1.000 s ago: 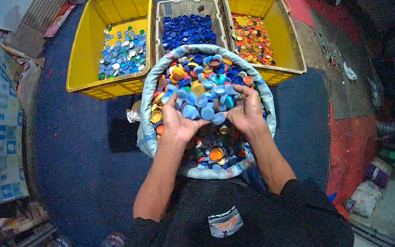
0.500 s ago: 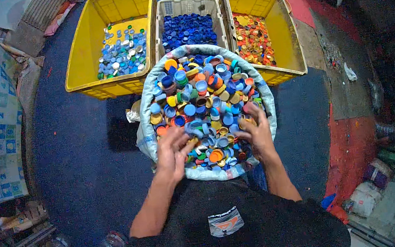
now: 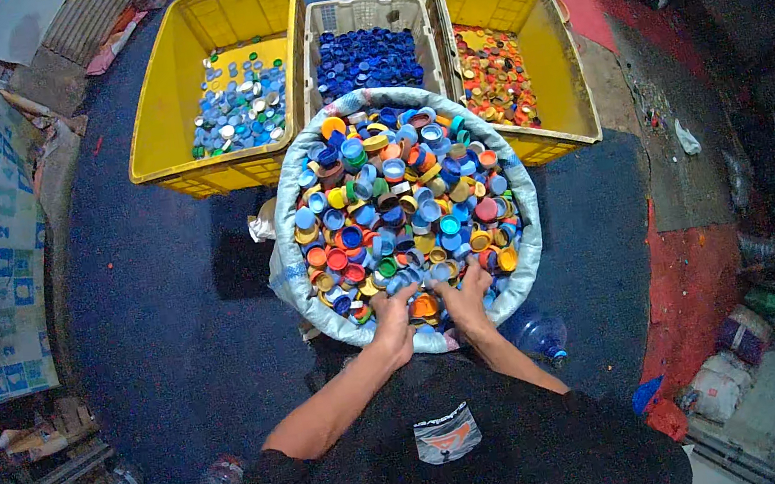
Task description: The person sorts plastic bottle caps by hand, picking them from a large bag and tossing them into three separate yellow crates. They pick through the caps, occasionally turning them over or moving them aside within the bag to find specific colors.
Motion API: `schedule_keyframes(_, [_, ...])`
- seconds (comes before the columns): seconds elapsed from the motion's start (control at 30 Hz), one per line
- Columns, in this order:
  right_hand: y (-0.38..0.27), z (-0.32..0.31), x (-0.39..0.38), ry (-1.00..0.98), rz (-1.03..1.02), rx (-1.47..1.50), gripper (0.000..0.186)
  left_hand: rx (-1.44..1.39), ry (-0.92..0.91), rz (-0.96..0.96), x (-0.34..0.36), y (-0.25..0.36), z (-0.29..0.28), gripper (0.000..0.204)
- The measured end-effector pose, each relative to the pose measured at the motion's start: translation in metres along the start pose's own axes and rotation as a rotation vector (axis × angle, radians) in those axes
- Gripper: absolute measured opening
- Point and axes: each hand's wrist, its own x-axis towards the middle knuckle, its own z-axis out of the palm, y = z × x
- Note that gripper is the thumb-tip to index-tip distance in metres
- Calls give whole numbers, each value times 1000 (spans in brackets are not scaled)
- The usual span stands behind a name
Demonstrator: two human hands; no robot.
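Yellow plastic walls make up the left crate (image 3: 162,115), beyond and left of our left grip (image 3: 392,318), with pale blue, white and green caps (image 3: 239,104) on its bottom. That grip has half-curled fingers among the mixed caps (image 3: 403,210) heaped in the rolled-rim sack (image 3: 285,217), by the near rim; we cannot tell whether it has hold of any. Well beyond it, past the far rim, a pale crate (image 3: 375,12) carries dark blue caps (image 3: 367,62). An orange cap (image 3: 424,305) lies just right of this grip. Our right grip (image 3: 464,302) is loosely bent too, its hold likewise unclear. Near it on the right, a clear bottle (image 3: 537,332) shows outside the sack; farther off, beyond and right, the right crate (image 3: 564,88) carries orange, red and yellow caps (image 3: 493,78).

We judge the step in hand to be gathering caps at the heap's near side; the next move calls for both grips cupping together from beneath. Half a second ago our grips were wider apart and farther up the heap; now they sit close together, nearer us, while the crates stand unchanged.
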Motion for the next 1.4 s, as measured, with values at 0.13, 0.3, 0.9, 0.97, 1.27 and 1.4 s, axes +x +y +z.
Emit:
schedule_keyframes(0.13, [4, 5, -1, -17, -86, 24, 76, -5, -66, 59, 66, -51, -20, 49])
schedule_keyframes(0.3, [13, 9, 0, 19, -55, 20, 68, -38, 191, -128, 41, -28, 4, 55])
schedule_keyframes(0.9, [-111, -48, 28, -442, 324, 1289, 36, -396, -362, 53, 5, 77, 28, 40])
schedule_keyframes(0.97, [-122, -55, 42, -586, 232, 1375, 32, -435, -366, 75, 2, 100, 36, 39])
schedule_keyframes(1.27, [-153, -65, 79, -635, 229, 1350, 29, -398, -377, 130, 7, 141, 46, 34])
schedule_keyframes(1.4, [-158, -71, 73, -629, 27, 1279, 43, -521, -461, 161, 1, 142, 38, 30])
